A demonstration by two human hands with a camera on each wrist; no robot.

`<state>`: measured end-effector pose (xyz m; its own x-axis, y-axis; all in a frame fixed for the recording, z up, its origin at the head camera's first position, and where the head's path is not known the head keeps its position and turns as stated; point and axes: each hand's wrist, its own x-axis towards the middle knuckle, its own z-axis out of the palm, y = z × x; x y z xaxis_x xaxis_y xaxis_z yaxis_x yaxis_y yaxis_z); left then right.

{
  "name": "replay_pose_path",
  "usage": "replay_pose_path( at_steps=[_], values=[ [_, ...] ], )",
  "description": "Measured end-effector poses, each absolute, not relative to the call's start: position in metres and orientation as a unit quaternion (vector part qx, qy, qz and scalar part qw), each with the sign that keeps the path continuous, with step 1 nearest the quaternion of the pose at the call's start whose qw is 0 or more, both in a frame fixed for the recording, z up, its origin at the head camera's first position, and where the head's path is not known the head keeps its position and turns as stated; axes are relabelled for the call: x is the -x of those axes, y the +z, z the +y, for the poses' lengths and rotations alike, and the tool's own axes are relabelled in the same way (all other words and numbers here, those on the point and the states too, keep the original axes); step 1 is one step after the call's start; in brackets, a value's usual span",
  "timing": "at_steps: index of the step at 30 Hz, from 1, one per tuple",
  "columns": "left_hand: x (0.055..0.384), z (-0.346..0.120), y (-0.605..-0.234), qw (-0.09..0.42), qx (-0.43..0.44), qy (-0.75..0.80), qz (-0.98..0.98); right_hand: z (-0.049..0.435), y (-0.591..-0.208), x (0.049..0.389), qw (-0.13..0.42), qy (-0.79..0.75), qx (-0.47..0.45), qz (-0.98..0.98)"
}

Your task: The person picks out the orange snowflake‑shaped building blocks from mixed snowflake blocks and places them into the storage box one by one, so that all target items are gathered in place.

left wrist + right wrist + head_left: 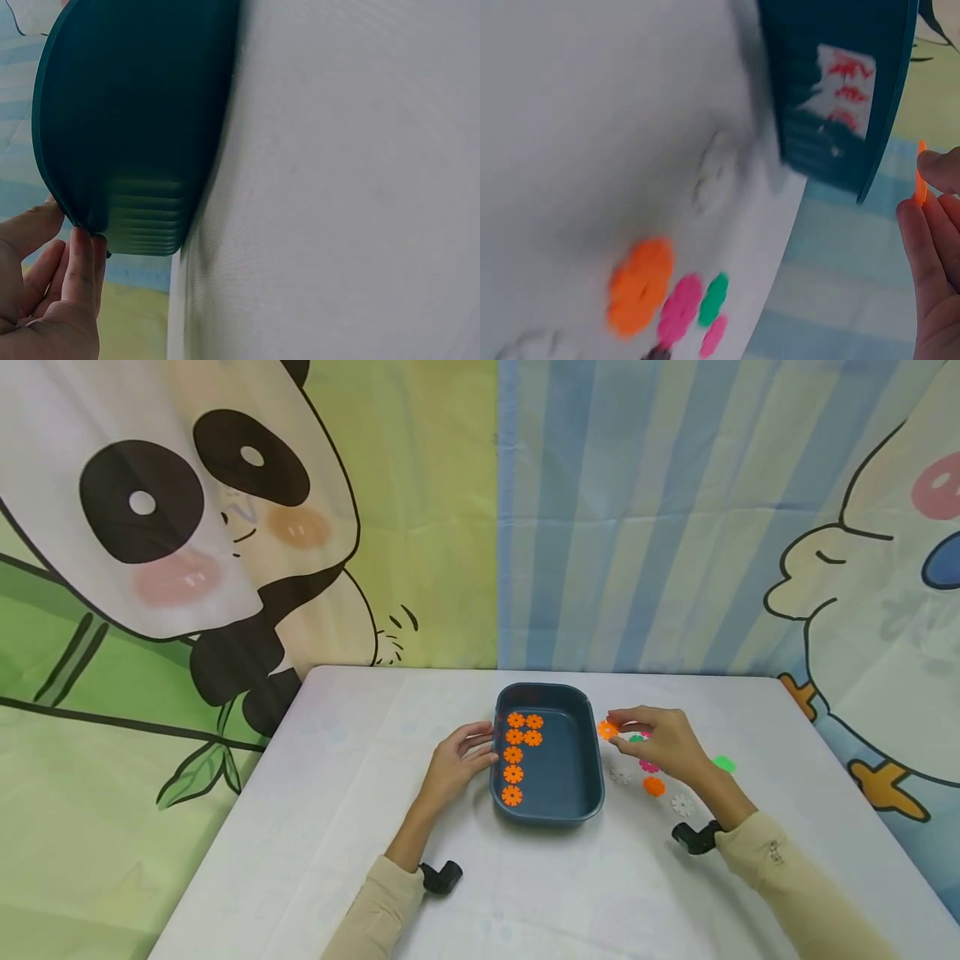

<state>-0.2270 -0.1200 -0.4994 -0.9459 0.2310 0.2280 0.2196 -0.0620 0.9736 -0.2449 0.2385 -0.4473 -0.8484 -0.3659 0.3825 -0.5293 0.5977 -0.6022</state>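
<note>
A dark blue rectangular tray [576, 752] stands on the table, with several orange snowflake discs [513, 774] lined up along its left side. My left hand [455, 762] is at the tray's left edge; in the left wrist view its thumb and fingertips hold the rim near the corner. Beyond the opposite edge, my right hand [663, 739] pinches another orange snowflake disc [607, 730] between thumb and fingers. The right wrist view shows that disc [921, 176] edge-on, raised above the table beside the tray.
Loose discs lie right of the tray: an orange one [654, 787], a pink one [648, 767], a bright green one [723, 764], and white ones [682, 805]. A cartoon-printed curtain [637, 527] rises behind the white table [570, 893].
</note>
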Motion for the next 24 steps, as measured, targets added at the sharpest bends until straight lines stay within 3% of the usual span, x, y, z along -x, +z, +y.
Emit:
replay_pose_path(
  at_steps=[13, 24],
  values=[
    [0.226, -0.12, -0.5, 0.002, -0.173, 0.712, 0.681, 0.171, -0.452, 0.262, 0.043, 0.421, -0.275, -0.863],
    [0.228, -0.121, -0.5, -0.001, -0.167, 0.703, 0.692, 0.14, -0.467, 0.271, 0.036, 0.389, -0.323, -0.862]
  ],
)
